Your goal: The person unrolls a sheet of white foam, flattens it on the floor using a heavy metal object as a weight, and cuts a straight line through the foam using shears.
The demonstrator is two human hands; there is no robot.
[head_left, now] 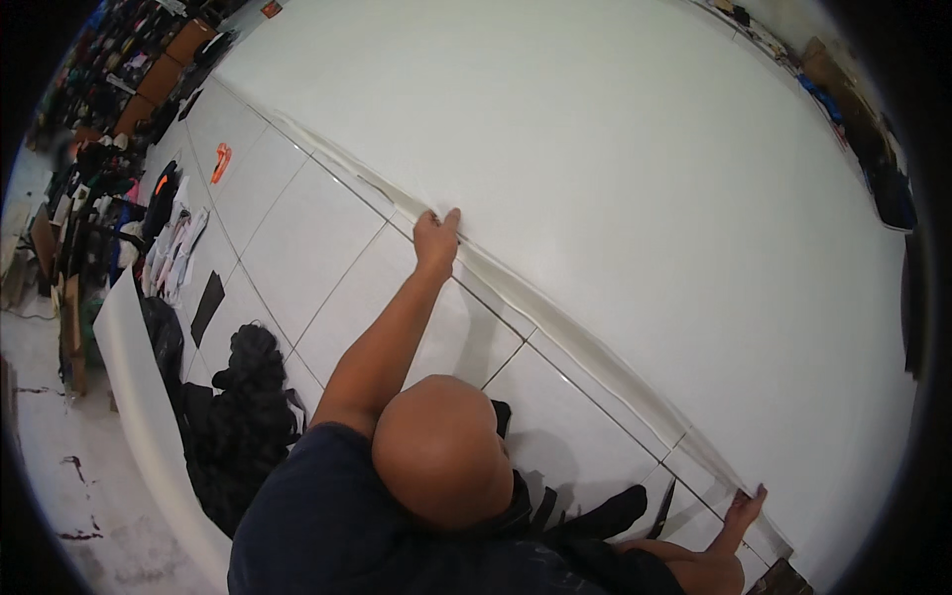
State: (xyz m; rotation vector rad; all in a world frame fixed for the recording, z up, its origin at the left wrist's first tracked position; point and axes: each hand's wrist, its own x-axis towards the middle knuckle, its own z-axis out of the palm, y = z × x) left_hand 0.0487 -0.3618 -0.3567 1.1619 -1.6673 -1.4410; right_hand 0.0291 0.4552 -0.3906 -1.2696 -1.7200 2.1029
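Your left hand (436, 238) and right hand (742, 511) press flat, fingers extended, on the folded edge of the white sheet (615, 178) spread over the tiled worktop (297, 238). The sheet looks light, limp and crease-prone; pinch that edge.

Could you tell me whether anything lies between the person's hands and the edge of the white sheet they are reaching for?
Nothing visible does. The left hand and the right hand both already rest on the folded edge of the white sheet.

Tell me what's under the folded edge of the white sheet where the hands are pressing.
White tiled tabletop runs up to the white sheet. The left hand and right hand press its folded edge; whatever lies beneath is covered.
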